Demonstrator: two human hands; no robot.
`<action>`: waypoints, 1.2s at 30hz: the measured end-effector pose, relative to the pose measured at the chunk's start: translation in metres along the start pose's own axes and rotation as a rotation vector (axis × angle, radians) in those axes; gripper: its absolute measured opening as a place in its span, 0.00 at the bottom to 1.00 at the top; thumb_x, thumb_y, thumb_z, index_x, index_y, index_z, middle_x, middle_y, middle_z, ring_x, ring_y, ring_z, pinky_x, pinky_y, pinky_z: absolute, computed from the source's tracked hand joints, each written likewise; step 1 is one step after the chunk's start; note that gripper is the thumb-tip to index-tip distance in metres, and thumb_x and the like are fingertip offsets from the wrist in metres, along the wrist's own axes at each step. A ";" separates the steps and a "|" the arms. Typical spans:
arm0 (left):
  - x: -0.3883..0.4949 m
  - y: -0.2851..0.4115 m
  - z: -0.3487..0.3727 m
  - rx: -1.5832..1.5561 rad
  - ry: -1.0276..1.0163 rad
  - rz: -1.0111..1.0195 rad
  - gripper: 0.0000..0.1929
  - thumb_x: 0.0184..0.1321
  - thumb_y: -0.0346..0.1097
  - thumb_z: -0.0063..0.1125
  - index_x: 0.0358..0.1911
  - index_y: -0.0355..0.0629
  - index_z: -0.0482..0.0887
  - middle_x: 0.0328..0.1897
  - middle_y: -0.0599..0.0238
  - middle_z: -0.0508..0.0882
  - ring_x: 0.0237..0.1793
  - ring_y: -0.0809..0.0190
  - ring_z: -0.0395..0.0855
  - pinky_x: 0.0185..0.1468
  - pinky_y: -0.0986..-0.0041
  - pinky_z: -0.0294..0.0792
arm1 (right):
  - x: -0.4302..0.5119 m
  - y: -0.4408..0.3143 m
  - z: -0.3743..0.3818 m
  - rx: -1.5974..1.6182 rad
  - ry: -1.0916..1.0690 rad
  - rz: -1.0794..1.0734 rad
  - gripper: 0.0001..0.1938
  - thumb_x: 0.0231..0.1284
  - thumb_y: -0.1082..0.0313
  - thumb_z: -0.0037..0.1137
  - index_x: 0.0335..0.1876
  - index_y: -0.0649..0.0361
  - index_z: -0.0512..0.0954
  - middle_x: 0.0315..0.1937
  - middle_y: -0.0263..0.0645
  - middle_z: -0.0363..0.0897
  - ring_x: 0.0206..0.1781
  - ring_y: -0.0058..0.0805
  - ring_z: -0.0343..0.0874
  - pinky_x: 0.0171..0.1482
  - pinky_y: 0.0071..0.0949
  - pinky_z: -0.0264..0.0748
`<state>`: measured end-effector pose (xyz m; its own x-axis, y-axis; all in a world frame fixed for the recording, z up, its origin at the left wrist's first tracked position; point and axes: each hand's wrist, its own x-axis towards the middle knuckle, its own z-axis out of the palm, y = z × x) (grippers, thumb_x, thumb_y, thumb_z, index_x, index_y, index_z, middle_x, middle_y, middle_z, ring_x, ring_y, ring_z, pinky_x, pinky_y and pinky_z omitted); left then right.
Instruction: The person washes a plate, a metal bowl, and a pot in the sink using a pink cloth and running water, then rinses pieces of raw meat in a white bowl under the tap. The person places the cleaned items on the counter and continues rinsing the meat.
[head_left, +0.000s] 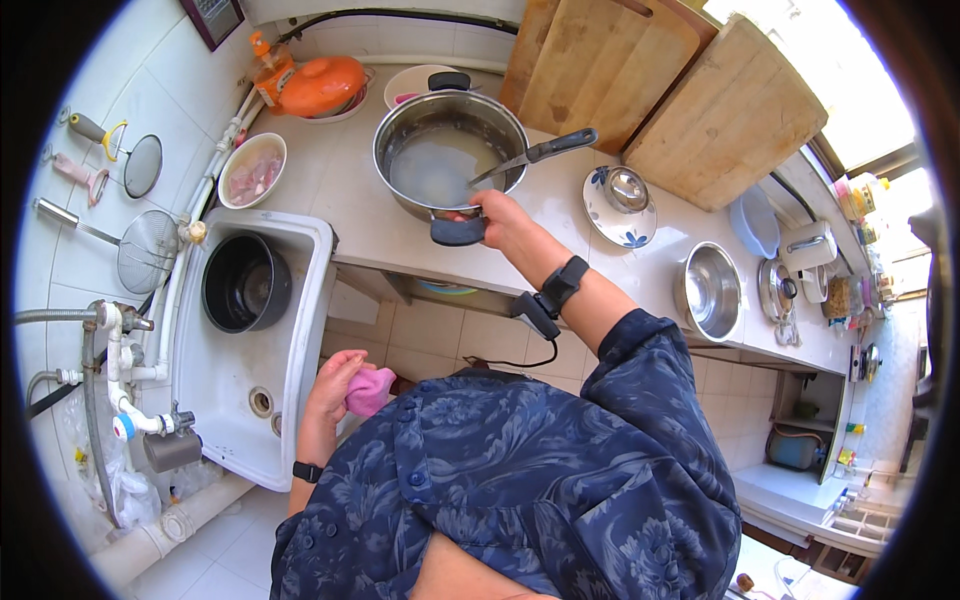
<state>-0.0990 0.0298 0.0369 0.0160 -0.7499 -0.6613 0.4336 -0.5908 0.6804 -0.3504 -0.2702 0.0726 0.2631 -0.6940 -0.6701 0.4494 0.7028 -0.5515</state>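
Note:
A steel pot (450, 150) with cloudy liquid and two black handles stands on the counter in front of me. My right hand (496, 219) grips its near handle (457, 229). A black-handled utensil (559, 146) leans over the pot's right rim, its lower end in the liquid. My left hand (335, 386) is low at the left, beside the sink edge, closed on a bunched pink cloth (369, 391). Part of a pale plate (409, 81) shows behind the pot.
The white sink (311, 300) at left holds a black pot (246, 283). Beyond it are a bowl of raw meat (253, 171) and an orange-lidded dish (322, 84). Cutting boards (600, 60) lean at the back. A flowered plate (600, 214) and a steel bowl (709, 291) stand to the right.

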 end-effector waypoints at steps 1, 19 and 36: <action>0.000 0.001 -0.001 0.002 0.001 -0.004 0.12 0.67 0.36 0.55 0.49 0.40 0.76 0.40 0.55 0.85 0.40 0.62 0.84 0.44 0.72 0.77 | -0.003 -0.004 -0.003 -0.027 0.014 -0.002 0.17 0.59 0.78 0.38 0.53 0.75 0.65 0.41 0.58 0.77 0.35 0.46 0.83 0.33 0.37 0.85; -0.002 -0.005 0.010 0.086 0.011 -0.023 0.13 0.67 0.38 0.54 0.50 0.39 0.75 0.42 0.54 0.84 0.41 0.60 0.84 0.45 0.71 0.77 | -0.026 -0.063 -0.091 -0.184 0.104 0.009 0.16 0.63 0.75 0.38 0.53 0.77 0.61 0.43 0.62 0.76 0.40 0.48 0.83 0.32 0.31 0.84; -0.011 -0.014 0.015 0.037 0.058 -0.026 0.12 0.67 0.36 0.54 0.50 0.41 0.76 0.40 0.55 0.84 0.40 0.60 0.84 0.44 0.71 0.78 | -0.032 -0.126 -0.134 -0.572 0.403 -0.550 0.33 0.47 0.48 0.70 0.55 0.58 0.70 0.34 0.32 0.77 0.24 0.22 0.68 0.25 0.18 0.64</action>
<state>-0.1185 0.0419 0.0390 0.0574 -0.7162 -0.6955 0.4011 -0.6214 0.6730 -0.5302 -0.3153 0.0969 -0.2330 -0.9246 -0.3015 -0.1002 0.3312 -0.9382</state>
